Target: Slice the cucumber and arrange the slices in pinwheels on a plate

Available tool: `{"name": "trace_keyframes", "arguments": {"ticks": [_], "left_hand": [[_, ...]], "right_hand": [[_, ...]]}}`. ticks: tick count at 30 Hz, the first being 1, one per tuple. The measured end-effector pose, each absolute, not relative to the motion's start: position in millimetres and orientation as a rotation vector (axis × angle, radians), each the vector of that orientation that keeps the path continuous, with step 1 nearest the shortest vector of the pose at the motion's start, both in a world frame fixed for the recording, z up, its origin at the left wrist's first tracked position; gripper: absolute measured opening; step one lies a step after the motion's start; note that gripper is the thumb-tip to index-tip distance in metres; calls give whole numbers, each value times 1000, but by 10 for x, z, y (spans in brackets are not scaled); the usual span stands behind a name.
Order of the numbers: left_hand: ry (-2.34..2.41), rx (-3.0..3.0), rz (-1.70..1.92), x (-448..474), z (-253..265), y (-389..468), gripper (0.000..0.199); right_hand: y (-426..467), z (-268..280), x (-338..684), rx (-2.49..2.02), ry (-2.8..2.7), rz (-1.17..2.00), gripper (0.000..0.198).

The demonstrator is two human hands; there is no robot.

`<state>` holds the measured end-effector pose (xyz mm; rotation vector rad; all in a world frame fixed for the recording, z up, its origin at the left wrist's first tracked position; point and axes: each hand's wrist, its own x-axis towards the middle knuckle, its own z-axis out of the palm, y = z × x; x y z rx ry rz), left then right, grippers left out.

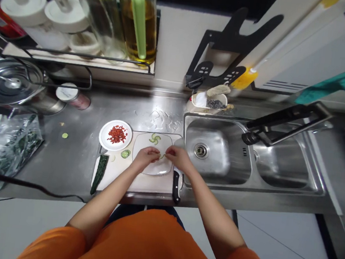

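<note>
A thin cucumber slice (162,156) is stretched between my two hands, low over a clear-looking square plate (157,171). My left hand (145,158) pinches one end of it, and my right hand (179,157) pinches the other. Near the plate's far edge lie several curved cucumber slices (154,139) in a small fan. Underneath is a white cutting board (113,179). On its left side are a dark green cucumber piece (100,172) and some cut slices (125,153). A knife (176,187) lies along the board's right edge, handle toward me.
A round white dish (103,137) of small red pieces sits at the board's far left corner. Rightward is a double sink (215,159) with a black faucet (273,120). A plastic bag (5,148), a lidded pot (12,82) and a jar (75,96) stand left. Water drops wet the steel counter behind.
</note>
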<state>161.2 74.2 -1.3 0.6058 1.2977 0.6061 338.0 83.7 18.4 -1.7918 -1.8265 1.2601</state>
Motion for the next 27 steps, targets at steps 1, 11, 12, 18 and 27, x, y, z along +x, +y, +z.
{"name": "trace_keyframes", "arguments": {"ticks": [1,11,12,18,27], "left_hand": [[1361,719,580,1648,-32,761,19],[1646,1557,279,1900,-129,788,9],[1655,1603,246,1910,-137,779,9],[1692,1866,304,1928,-231,708,14],[1480,2207,518,1843,-331,566,20]], "right_hand": [[876,161,3391,-1840,-1905,1182,8],[1040,161,3361,-1985,-2514,657,13],[1036,157,3359,-1972,-2558,634,15],[1015,139,3364,-1843,-2732,525,20],[630,117,3474,-2023,-2371,408,25]]}}
